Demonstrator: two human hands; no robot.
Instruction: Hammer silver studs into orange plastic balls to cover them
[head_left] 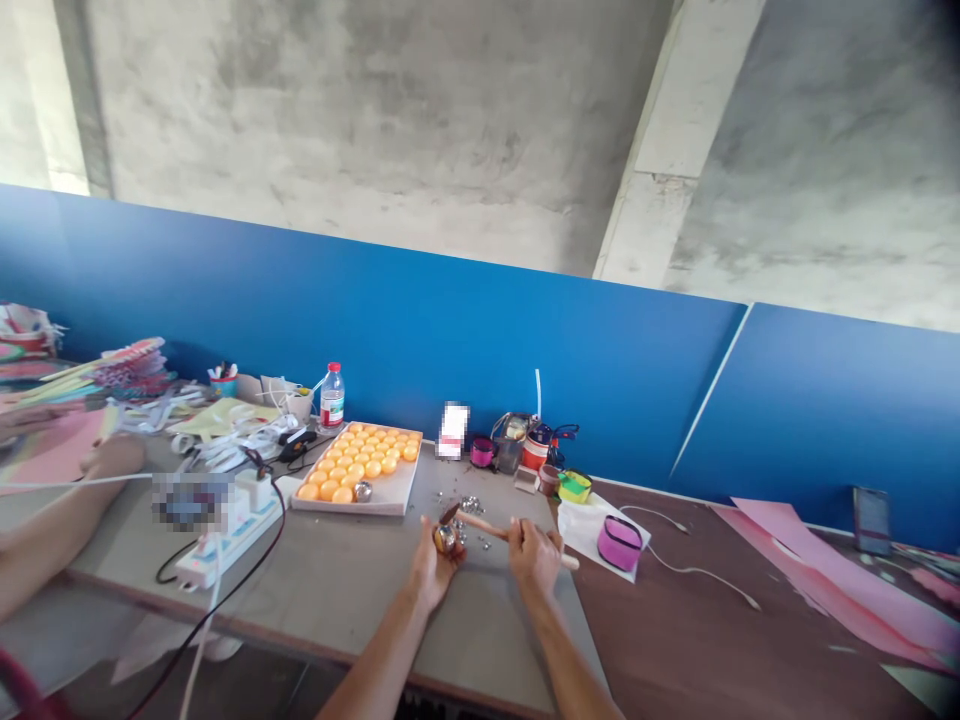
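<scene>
My left hand (pixel 435 562) is closed round a small orange ball with a shiny silver patch (pixel 445 538), held just above the grey table (pixel 337 590). In my right hand (pixel 534 553) is the wooden handle of a small hammer (pixel 487 526), gripped tight. The hammer's dark head (pixel 450 514) sits right over the ball. Small silvery bits (pixel 471 505) lie scattered on the table just behind my hands. A white tray (pixel 390 496) with several orange balls stands behind and to the left.
Another person's arm (pixel 45 530) reaches in at the left edge. A power strip (pixel 225 520) with cables, a water bottle (pixel 332 395), small jars (pixel 525 450) and a pink roll (pixel 619 542) stand around. A blue partition (pixel 450 340) backs the table; pink paper (pixel 825 570) lies on the right.
</scene>
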